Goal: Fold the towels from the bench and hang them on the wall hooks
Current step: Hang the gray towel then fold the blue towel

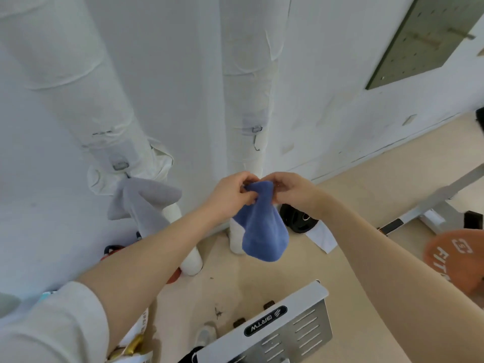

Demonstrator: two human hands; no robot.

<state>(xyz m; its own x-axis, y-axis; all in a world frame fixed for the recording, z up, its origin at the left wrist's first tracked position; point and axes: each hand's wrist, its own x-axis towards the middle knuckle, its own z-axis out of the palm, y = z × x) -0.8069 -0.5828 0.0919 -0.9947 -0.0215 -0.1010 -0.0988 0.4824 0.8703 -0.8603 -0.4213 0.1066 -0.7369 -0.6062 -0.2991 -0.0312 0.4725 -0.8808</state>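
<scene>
A blue towel (263, 226) hangs bunched in front of me, pinched at its top by both hands. My left hand (231, 196) grips its upper left edge and my right hand (292, 191) grips its upper right edge. Above them, a metal hook (256, 138) sits empty on a white wrapped pipe (248, 100), a short way over the towel's top. To the left, a grey towel (142, 199) hangs from another hook (121, 165) on a second wrapped pipe (78, 87). The bench is not in view.
A white metal machine plate (285, 323) with a black label lies below. An orange weight plate (453, 260) is at the right, a black weight plate (297, 218) leans by the wall, and a metal frame bar (429, 203) crosses the beige floor. A dark pegboard (424, 40) hangs upper right.
</scene>
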